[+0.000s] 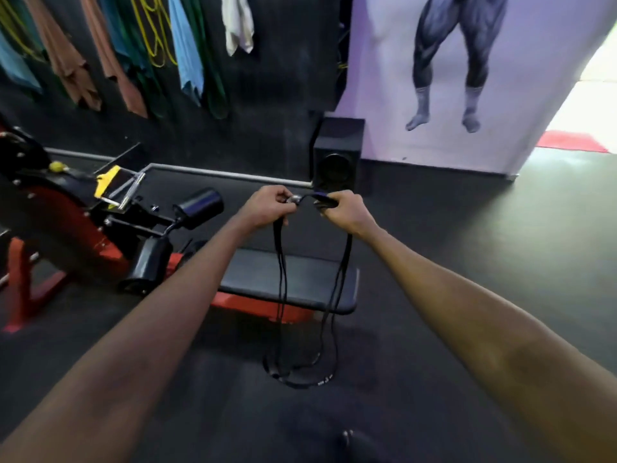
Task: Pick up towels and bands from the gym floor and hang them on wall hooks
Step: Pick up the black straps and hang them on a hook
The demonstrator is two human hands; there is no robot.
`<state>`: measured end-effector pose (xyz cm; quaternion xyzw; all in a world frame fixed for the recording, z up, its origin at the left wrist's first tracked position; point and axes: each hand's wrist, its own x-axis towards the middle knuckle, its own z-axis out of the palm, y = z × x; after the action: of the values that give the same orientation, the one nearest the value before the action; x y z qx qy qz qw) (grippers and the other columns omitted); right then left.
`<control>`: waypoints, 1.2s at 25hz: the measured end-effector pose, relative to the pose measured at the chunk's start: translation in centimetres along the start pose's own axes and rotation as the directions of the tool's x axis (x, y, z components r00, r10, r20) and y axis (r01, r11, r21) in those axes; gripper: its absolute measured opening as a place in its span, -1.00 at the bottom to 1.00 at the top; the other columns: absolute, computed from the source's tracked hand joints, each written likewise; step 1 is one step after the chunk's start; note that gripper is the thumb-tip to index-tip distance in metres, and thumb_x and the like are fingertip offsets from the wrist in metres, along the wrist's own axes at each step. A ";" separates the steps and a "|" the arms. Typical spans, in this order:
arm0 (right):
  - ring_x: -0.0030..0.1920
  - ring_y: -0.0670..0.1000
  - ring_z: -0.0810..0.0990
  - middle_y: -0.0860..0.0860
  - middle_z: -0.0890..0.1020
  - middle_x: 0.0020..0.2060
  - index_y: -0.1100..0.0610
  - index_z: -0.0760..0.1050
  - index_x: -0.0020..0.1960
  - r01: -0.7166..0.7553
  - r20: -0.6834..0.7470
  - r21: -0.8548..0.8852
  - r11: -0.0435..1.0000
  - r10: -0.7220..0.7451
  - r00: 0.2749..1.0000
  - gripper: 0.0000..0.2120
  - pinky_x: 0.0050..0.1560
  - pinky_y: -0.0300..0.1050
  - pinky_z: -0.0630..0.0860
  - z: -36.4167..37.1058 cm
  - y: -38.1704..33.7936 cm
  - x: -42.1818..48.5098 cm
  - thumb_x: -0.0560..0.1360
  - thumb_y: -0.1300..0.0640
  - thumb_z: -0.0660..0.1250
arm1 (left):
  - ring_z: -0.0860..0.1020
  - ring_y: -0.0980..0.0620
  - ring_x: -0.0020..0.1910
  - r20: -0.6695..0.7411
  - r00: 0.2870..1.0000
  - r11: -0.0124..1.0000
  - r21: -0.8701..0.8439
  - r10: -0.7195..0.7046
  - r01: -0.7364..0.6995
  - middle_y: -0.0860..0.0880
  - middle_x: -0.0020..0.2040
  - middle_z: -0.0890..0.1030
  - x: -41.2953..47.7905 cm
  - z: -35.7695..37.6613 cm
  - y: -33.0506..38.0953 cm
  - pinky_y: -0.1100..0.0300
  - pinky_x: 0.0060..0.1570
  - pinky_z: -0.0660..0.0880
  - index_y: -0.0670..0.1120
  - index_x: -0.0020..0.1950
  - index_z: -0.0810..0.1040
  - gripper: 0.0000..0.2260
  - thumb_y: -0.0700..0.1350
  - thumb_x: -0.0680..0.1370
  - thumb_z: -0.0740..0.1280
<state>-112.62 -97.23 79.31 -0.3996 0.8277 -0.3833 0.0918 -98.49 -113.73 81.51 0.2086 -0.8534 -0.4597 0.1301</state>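
both hands, left hand (267,205) and right hand (344,210), clench a black resistance band (280,289) above the bench (253,279); towels (185,45) and yellow bands (152,31) already hang beyond it, this one's left.

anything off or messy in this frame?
Nothing damaged or spilled. The black band, held between left hand and right hand, droops in tangled loops down to the floor. Towels and the yellow bands hang on the wall.

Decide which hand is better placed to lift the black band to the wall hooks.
Probably the left hand: it grips the black band on the side nearer the hanging towels; the right hand is farther away.
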 end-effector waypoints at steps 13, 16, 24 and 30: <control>-0.38 -0.20 0.48 -0.11 0.57 -0.39 0.08 0.67 -0.15 0.011 0.138 0.146 0.989 -0.031 0.990 -0.74 -0.31 -0.32 0.38 -20.4 13.6 5.2 0.34 -0.09 0.56 | 0.60 0.14 -0.31 -0.093 0.992 0.990 -0.110 0.080 -0.090 -0.09 -0.20 0.66 12.6 15.3 13.1 0.22 -0.15 0.54 -0.22 0.08 0.59 -0.72 -0.26 0.41 0.52; -0.33 -0.11 0.51 -0.02 0.60 -0.33 0.12 0.66 -0.08 0.011 0.224 0.300 0.954 -0.081 0.971 -0.68 -0.33 -0.29 0.38 -23.4 15.7 8.4 0.37 -0.12 0.55 | 0.59 0.15 -0.25 -0.066 0.998 0.947 -0.322 -0.007 -0.014 -0.11 -0.10 0.65 16.0 17.3 15.6 0.36 -0.20 0.52 -0.28 0.17 0.56 -0.65 -0.32 0.41 0.50; -0.44 -0.13 0.44 0.03 0.60 -0.32 0.19 0.62 0.08 0.040 0.130 0.446 0.894 -0.109 0.985 -0.62 -0.44 -0.32 0.37 -26.3 19.4 22.3 0.46 -0.10 0.48 | 0.62 0.04 -0.07 0.047 0.998 0.814 -0.578 -0.044 0.063 -0.10 0.03 0.67 30.5 17.3 15.1 0.23 -0.04 0.56 -0.19 0.22 0.61 -0.61 -0.16 0.42 0.52; -0.46 -0.11 0.44 0.06 0.66 -0.30 0.15 0.66 0.07 0.066 0.131 0.447 0.892 -0.139 0.982 -0.71 -0.48 -0.33 0.36 -27.1 20.3 36.1 0.46 -0.02 0.50 | 0.67 0.00 -0.15 -0.130 0.989 0.848 -0.530 -0.068 -0.012 -0.11 -0.09 0.71 42.8 14.5 14.8 0.18 -0.05 0.61 -0.18 0.10 0.65 -0.74 -0.24 0.42 0.51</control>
<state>-160.97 -100.59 89.17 -0.4410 0.6870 -0.5317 0.2253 -145.64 -116.30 87.35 0.2099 -0.6788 -0.6626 0.2370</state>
